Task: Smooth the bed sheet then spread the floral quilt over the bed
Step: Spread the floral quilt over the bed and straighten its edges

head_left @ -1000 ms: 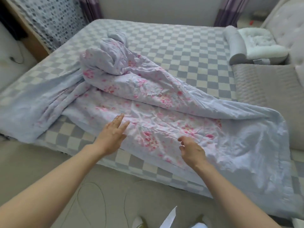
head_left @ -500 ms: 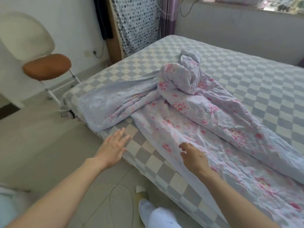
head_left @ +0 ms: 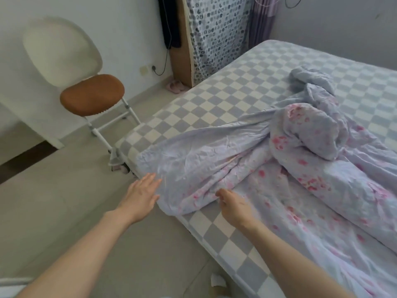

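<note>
At the near corner of the bed, the person's left hand [head_left: 140, 195] reached with fingers straight and together, its grip open and holding nothing, the fingertips at the folded edge of the floral quilt [head_left: 247, 168], though contact could not be confirmed. The right hand [head_left: 234, 204], just beside it over the quilt, had fingers loosely curled and its grip likewise empty; whether it touched the cloth was unclear. Both hands appeared aimed at the bunched corner nearest them, probably because that loose end offered the easiest place to catch hold and draw the quilt out flat. The quilt lay unspread: thin, crinkled pale-lilac fabric printed with pink blossoms, its plain reverse turned up in long creased folds toward the bed corner, and a twisted, rolled lump heaped near the middle of the mattress. Beneath it the bed sheet [head_left: 225, 97], a grey-and-cream check of matte weave, looked flat and taut across its exposed part, suggesting the smoothing was largely finished. Beyond the bed corner stood a chair [head_left: 92, 94] with a padded brown oval seat, rounded white back and slim white metal legs on the pale tiled floor [head_left: 53, 201].
</note>
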`<state>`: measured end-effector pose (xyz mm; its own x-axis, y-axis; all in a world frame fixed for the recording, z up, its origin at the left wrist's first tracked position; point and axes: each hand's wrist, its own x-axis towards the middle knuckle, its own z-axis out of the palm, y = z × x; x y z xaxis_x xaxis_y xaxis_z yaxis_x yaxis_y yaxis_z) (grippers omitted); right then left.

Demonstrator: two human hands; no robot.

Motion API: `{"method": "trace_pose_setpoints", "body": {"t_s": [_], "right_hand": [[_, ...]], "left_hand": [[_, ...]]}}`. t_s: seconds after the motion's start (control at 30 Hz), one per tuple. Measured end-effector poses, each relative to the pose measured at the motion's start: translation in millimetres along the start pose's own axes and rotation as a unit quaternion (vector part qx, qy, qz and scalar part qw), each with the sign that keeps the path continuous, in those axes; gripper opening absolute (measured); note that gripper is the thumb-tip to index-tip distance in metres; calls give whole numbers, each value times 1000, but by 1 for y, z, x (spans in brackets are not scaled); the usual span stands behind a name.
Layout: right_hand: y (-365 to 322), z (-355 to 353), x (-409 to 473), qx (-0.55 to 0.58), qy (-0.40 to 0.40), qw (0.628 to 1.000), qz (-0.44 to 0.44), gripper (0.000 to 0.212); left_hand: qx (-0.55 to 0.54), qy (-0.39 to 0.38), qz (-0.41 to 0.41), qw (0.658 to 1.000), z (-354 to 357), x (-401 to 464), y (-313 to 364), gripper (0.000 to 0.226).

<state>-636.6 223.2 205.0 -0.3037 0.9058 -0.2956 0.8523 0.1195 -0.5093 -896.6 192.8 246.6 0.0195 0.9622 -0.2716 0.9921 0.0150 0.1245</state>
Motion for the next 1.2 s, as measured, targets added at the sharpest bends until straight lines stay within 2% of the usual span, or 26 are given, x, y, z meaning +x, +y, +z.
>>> {"method": "trace_pose_setpoints", "body": {"t_s": [0.1, 0.23, 0.4, 0.53, 0.67, 0.73, 0.87, 0.93, 1.0, 1.07, 1.13, 1.2], "right_hand": [[-40, 5, 45, -3, -14, 1000, 7, 34], [-85, 22, 102, 7, 11, 999, 41, 31], [-137, 48, 158, 65, 71, 984, 152, 29], [-172, 52, 195, 139, 113, 956, 231, 28], [-185, 40, 244, 214, 145, 923, 286, 29], [-179, 35, 282, 240, 148, 907, 312, 33], [-157, 38, 368, 312, 151, 874, 342, 40], [-147, 46, 407, 367, 152, 844, 361, 45], [-142, 58, 437, 396, 135, 816, 399, 52], [-139, 69, 458, 412, 117, 790, 439, 63], [-140, 74, 471, 415, 158, 770, 458, 62], [-151, 73, 474, 370, 249, 775, 449, 47]], "left_hand": [[-9, -5, -3, 1000, -8, 30, -48, 53], [-9, -27, 31, 999, -22, 93, -107, 53], [-6, -63, 140, 988, -50, 179, -161, 52], [18, -48, 242, 969, -77, 226, -178, 50], [0, -6, 376, 927, -92, 280, -177, 42], [7, 13, 425, 905, -90, 314, -182, 45], [23, -24, 437, 899, -82, 382, -199, 54], [29, -46, 426, 903, -82, 417, -209, 52], [53, -43, 446, 892, -79, 449, -215, 53], [47, -78, 450, 888, -81, 473, -207, 48], [22, -97, 449, 888, -84, 491, -190, 44], [6, -127, 438, 890, -86, 505, -170, 44]]}}
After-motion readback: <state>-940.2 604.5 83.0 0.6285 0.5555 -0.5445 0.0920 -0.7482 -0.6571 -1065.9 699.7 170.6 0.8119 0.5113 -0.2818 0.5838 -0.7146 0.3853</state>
